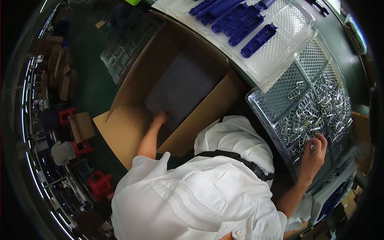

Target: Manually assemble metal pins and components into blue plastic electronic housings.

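My left hand (pixel 161 118) reaches into an open cardboard box (pixel 212 116) on my left. Its fingers curl closed at the near edge of a flat dark grey sheet (pixel 184 84) lying inside; the fingertips are partly hidden. Over on the right, my right hand (pixel 314 158) is above a clear plastic tray (pixel 276 106) with a textured bottom. Many small shiny metal frames (pixel 310 106) are heaped there. Thumb and fingers of that hand pinch together, with a bit of a small metal frame showing between them.
Blue plastic housings (pixel 259 40) lie in another clear tray (pixel 276 60) on the table beyond the box. An empty-looking clear tray (pixel 128 52) sits past the box's left side. Red stools (pixel 99 182) and a small carton (pixel 82 127) stand at far left.
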The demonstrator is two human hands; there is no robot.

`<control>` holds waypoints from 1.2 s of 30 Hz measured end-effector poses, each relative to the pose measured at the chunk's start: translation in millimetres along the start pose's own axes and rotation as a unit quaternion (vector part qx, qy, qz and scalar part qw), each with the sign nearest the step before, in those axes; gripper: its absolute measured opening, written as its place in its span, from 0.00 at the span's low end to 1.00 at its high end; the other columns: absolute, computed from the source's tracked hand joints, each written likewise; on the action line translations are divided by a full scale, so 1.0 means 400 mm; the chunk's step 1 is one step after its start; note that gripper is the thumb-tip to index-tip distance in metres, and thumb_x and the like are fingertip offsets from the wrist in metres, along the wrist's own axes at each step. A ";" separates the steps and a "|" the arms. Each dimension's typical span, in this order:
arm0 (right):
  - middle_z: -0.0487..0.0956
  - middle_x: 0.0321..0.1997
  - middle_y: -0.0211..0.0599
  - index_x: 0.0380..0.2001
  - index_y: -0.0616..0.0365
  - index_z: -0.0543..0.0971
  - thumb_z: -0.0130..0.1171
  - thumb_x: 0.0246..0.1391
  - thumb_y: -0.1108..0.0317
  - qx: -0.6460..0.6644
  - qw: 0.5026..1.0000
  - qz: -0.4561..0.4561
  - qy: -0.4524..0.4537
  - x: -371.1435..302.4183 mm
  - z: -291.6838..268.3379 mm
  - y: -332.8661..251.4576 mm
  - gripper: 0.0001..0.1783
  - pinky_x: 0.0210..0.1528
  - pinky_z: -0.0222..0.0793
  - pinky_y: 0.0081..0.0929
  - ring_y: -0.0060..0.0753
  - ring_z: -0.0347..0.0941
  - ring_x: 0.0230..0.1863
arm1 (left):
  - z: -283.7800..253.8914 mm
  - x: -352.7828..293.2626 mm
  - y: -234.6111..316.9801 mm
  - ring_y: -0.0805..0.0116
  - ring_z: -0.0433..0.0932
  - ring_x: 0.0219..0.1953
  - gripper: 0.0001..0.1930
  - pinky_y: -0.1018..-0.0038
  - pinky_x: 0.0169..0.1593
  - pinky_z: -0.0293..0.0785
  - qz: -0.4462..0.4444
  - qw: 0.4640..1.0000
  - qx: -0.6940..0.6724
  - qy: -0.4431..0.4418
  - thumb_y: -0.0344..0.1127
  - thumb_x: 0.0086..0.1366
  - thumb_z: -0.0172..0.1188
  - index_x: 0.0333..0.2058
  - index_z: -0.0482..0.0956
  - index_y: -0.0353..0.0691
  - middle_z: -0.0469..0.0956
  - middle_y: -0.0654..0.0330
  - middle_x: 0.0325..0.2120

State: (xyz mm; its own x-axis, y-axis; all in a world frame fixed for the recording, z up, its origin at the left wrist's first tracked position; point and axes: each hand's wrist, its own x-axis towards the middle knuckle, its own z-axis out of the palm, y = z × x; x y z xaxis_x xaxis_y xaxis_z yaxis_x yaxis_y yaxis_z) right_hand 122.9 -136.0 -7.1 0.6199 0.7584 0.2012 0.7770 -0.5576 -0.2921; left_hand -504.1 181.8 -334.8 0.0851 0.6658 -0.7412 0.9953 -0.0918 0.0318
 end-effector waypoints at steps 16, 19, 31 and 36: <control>0.83 0.38 0.29 0.51 0.64 0.82 0.58 0.74 0.65 0.311 0.915 0.251 0.052 -0.092 -0.065 0.056 0.13 0.43 0.72 0.17 0.17 0.75 0.37 | 0.099 -0.077 0.113 0.41 0.82 0.57 0.24 0.51 0.59 0.77 0.118 0.981 -0.020 -0.153 0.51 0.69 0.59 0.52 0.85 0.38 0.84 0.40 0.52; 0.83 0.37 0.30 0.52 0.66 0.83 0.59 0.74 0.66 0.340 0.895 0.284 0.054 -0.109 -0.076 0.069 0.14 0.42 0.71 0.17 0.19 0.75 0.36 | 0.128 -0.058 0.080 0.40 0.81 0.57 0.24 0.51 0.58 0.78 0.175 0.979 0.021 -0.102 0.50 0.68 0.60 0.52 0.85 0.37 0.83 0.40 0.52; 0.82 0.46 0.32 0.51 0.66 0.83 0.59 0.73 0.69 0.422 0.879 0.214 0.066 -0.103 -0.055 0.110 0.12 0.47 0.74 0.19 0.21 0.77 0.42 | 0.000 -0.039 -0.118 0.64 0.87 0.42 0.21 0.63 0.46 0.83 0.086 0.938 -0.277 -0.192 0.45 0.65 0.68 0.50 0.85 0.38 0.88 0.54 0.46; 0.83 0.43 0.33 0.50 0.62 0.80 0.60 0.72 0.71 0.444 0.858 0.231 0.118 -0.128 -0.040 0.131 0.09 0.49 0.74 0.21 0.22 0.78 0.45 | -0.252 -0.131 0.018 0.69 0.85 0.28 0.22 0.75 0.32 0.83 0.030 0.858 -0.458 -0.230 0.42 0.68 0.63 0.56 0.77 0.38 0.88 0.52 0.40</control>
State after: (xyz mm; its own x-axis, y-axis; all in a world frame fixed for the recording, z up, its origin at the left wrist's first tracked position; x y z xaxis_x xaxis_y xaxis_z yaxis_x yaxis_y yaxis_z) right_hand 133.7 -209.5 -17.6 0.9250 0.3790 0.0253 0.1180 -0.2234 -0.9676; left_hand -496.8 220.7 -228.1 0.3197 0.2986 -0.8992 0.6269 0.6449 0.4371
